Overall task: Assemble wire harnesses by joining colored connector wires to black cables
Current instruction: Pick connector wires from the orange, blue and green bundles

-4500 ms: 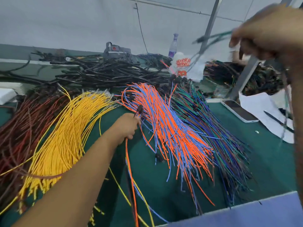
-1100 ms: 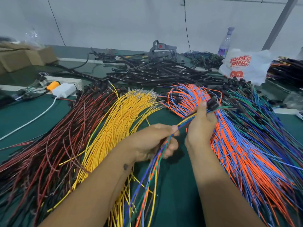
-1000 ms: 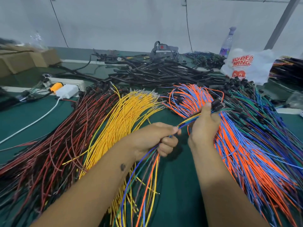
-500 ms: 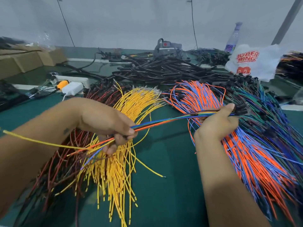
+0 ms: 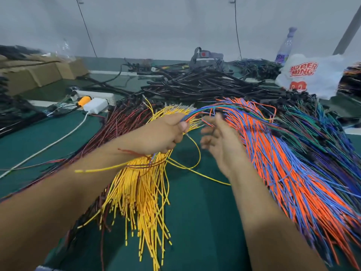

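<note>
My left hand (image 5: 164,133) grips a small bundle of coloured wires (image 5: 197,112) that arcs rightward from my fist; yellow and red ends trail out below my wrist. My right hand (image 5: 218,139) hovers just to the right with fingers spread, blurred, holding nothing. On the green table lie fanned piles: red-and-black wires (image 5: 117,126), yellow wires (image 5: 140,194), orange-and-blue wires (image 5: 277,165), and green-blue wires (image 5: 320,133). A heap of black cables (image 5: 199,85) lies behind them.
A white power strip with a charger and orange plug (image 5: 91,100) sits at the left. Cardboard boxes (image 5: 39,73) stand far left. A white plastic bag (image 5: 308,77), a bottle (image 5: 285,45) and a grey device (image 5: 207,57) are at the back. The green mat (image 5: 199,212) shows between my arms.
My right hand has let go of the bundle's connector end and opened. My left hand has moved right and up with the bundle, closer to my right hand.
</note>
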Available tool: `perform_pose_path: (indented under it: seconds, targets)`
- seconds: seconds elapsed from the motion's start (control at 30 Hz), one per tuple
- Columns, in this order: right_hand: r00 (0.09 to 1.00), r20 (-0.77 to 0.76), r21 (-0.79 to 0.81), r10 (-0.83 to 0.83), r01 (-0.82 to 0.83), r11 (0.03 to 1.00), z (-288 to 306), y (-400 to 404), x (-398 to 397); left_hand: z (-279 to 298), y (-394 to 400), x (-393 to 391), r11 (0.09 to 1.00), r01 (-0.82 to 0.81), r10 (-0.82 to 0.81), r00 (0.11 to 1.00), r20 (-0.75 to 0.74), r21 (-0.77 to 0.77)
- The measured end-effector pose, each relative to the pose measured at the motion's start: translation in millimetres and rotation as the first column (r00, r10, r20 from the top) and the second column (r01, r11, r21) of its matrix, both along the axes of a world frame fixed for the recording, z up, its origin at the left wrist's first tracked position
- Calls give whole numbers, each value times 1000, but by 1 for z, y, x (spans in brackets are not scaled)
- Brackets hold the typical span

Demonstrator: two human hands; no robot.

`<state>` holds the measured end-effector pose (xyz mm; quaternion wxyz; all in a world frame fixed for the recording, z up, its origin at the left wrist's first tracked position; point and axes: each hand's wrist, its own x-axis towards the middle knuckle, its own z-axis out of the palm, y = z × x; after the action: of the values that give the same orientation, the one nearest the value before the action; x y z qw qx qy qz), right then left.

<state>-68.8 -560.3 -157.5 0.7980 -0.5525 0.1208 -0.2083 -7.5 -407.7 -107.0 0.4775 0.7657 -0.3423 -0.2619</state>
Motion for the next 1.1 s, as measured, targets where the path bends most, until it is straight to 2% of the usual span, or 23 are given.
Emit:
perform_pose_path:
  seconds: [0.07,0.1,0.17,0.27,0.37,0.5,0.57,0.73,0.87,1.1]
  targets:
    - [990,-143,-305,16,-60,950,-7,13,3,-2,-3,-4,996,-35,28,996,-90,-77]
    - [983,-179,-385,40,-107,917,-9,18,4,-3,-4,-3,994,-53,41,990,-137,-91]
    - [963,-203,-352,178,-242,904,-11,20,3,-3,-5,-2,988,-88,58,974,-220,-127]
    - [906,-135,-300,401,-423,855,-13,13,0,0,-3,0,971,-139,63,935,-349,-196]
    - [816,-143,-284,560,-576,766,-16,11,-3,4,-3,2,957,-157,59,929,-366,-243]
    - [741,-217,-265,635,-671,693,-16,21,-5,14,-8,1,945,-187,84,932,-353,-268]
    - [742,-207,-285,637,-669,686,-14,29,-5,17,-12,-1,937,-199,96,937,-335,-289]
    - [855,-159,-444,494,-508,738,-12,37,-4,25,-17,-6,911,-207,81,938,-338,-356]
    - [903,-154,-505,400,-420,754,-10,37,-1,32,-16,-5,904,-187,58,945,-323,-384]
    - [936,-273,-679,221,-350,645,-22,37,5,56,-6,2,853,-171,-66,902,-426,-494]
